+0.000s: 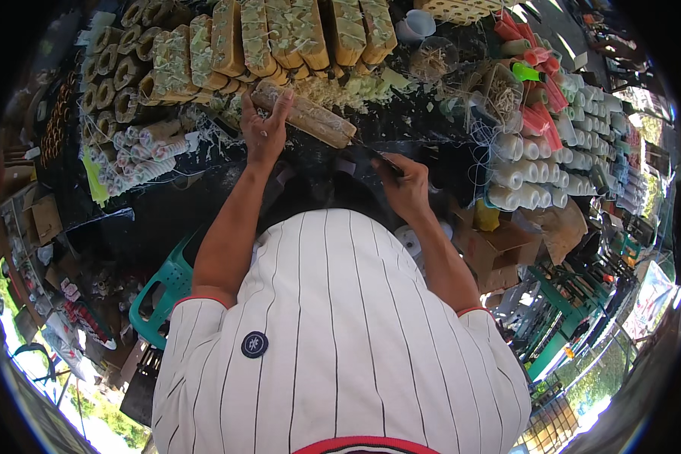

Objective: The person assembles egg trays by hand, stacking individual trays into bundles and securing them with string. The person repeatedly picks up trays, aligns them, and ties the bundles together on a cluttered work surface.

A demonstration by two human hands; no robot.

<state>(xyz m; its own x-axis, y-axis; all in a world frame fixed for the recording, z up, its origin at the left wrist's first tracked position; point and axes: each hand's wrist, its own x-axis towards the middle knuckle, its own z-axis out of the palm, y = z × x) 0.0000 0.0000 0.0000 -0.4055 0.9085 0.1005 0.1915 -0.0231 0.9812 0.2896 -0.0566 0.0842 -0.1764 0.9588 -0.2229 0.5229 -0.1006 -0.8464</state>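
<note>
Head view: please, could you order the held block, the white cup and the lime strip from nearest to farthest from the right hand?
1. Held block: ahead-left of the right hand.
2. White cup: straight ahead, farther back.
3. Lime strip: far left.

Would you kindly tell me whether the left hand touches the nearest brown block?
Touching: the head view shows the left hand gripping the nearest brown block at its left end, thumb over it.

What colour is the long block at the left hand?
The block is brownish tan, best seen in the head view.
</note>
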